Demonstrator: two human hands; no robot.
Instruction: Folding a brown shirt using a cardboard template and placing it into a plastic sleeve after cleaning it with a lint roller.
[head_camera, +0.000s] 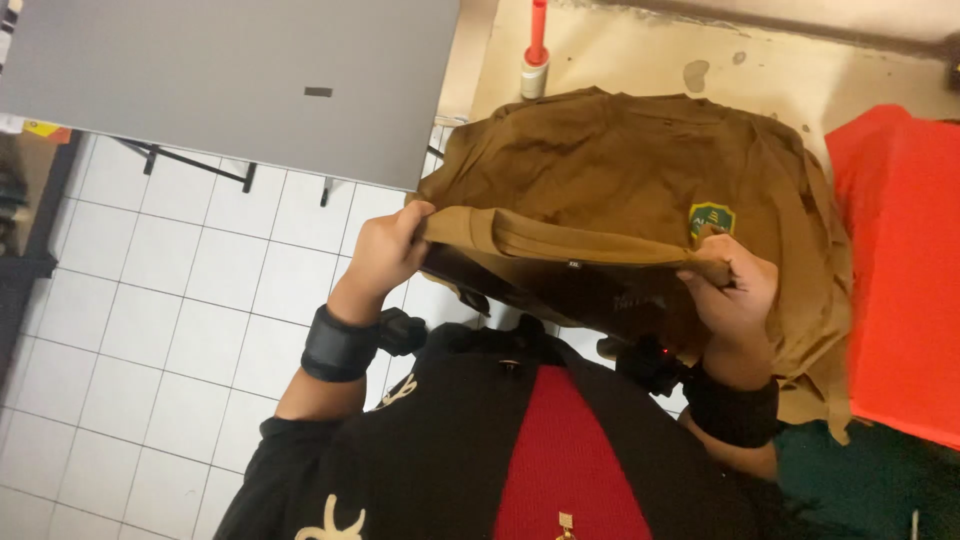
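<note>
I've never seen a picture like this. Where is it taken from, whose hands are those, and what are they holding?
There is no machine here. The one picture comes from a camera worn on a person's head, looking down, so you see their own chest and arms from above. Both hands wear dark wrist bands. The left hand and the right hand each pinch one end of the folded edge of a brown shirt with a small green badge, holding that edge up while the rest of the shirt lies on a beige table. Also on the table are an orange-red cloth and a lint roller with a red handle. Below left are a white tiled floor and a grey tabletop.
</note>
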